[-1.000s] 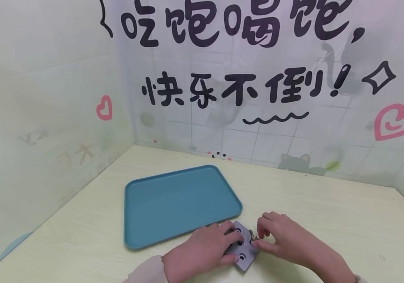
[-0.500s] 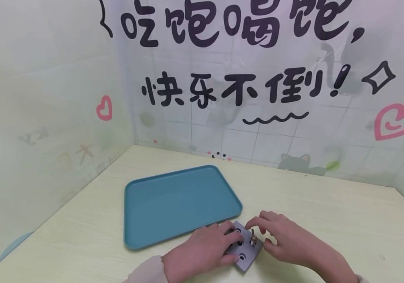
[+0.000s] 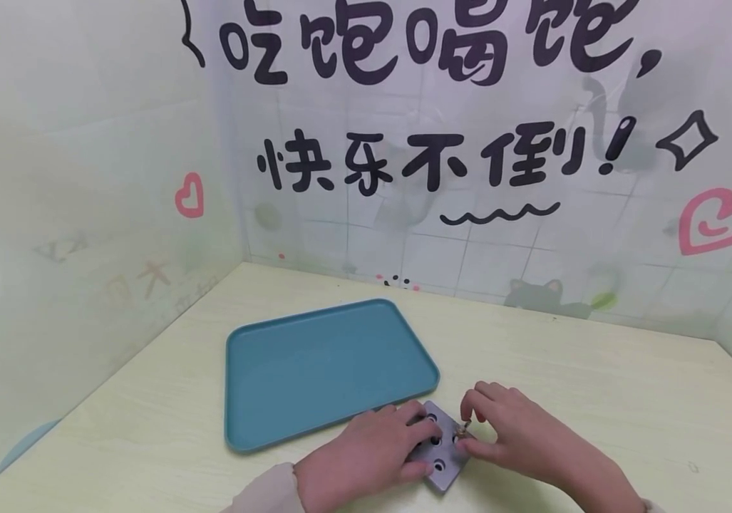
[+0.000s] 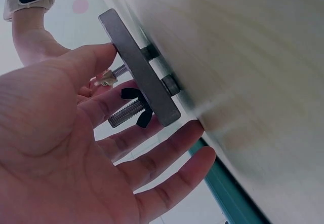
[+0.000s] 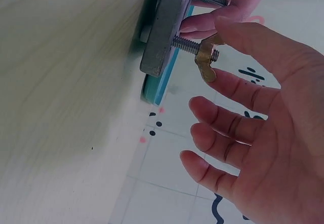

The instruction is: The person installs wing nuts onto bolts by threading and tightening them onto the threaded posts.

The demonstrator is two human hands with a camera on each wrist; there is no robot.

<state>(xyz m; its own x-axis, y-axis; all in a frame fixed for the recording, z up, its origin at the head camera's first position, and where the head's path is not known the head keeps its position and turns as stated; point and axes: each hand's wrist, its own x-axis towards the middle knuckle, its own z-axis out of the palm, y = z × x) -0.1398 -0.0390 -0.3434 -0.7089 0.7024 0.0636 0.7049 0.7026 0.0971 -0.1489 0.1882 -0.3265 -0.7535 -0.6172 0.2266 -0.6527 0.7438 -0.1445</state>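
On the table, my left hand (image 3: pixel 368 452) grips a flat grey metal plate (image 3: pixel 450 462) with several round holes, thumb at one edge and fingers across it. Threaded bolts stand up through the plate, their heads on its underside. My right hand (image 3: pixel 522 434) pinches a brass wing nut (image 5: pixel 204 64) between thumb and index finger. That nut sits near the end of a thin bolt (image 5: pixel 185 44), apart from the plate's face. Its other fingers are spread, touching nothing. A black wing nut (image 4: pixel 146 116) on a thicker bolt (image 4: pixel 121 116) sits close against the plate, beside the left fingers.
A blue rectangular tray (image 3: pixel 333 377) with a raised rim lies behind and left of the plate, close to the left hand. The pale wooden table (image 3: pixel 596 385) runs back to a printed wall sheet (image 3: pixel 366 235) with black lettering.
The right thumb and index finger parted from the brass wing nut half a second ago and now pinch it again. The nut's wings point another way. The left hand and plate have stayed put.
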